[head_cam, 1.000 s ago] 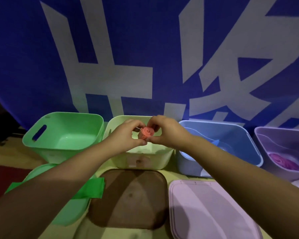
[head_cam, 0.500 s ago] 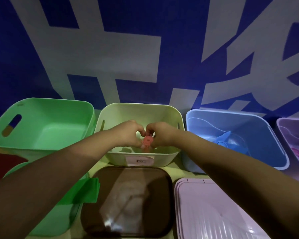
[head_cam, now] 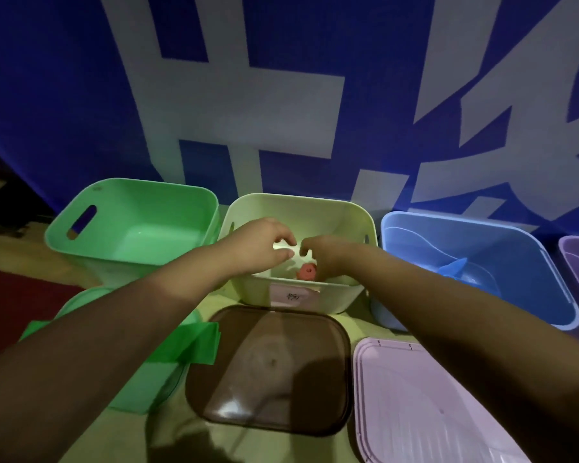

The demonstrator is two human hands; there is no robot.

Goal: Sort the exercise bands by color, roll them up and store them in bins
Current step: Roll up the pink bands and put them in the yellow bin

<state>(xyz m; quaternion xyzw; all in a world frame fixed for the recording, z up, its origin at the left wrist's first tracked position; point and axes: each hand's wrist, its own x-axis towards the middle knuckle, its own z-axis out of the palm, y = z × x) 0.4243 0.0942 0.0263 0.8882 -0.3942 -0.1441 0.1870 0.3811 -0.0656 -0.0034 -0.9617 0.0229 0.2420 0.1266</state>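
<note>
A dim, blue-tinted scene. The brightest patch is the floor of the pale yellow bin (head_cam: 341,212) at centre. A soft glare streak lies on the brown lid (head_cam: 268,369) toward 6 o'clock. Both forearms fall into deep shadow toward the lower corners. Wide-angle bending curves the edges, and slight blur softens everything.

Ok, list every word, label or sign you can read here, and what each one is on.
Pale label on the front of the yellow-green bin: one handwritten character, too blurred to read.
Blue backdrop: huge white strokes, cropped by the frame, not readable.
No other text shows.
</note>
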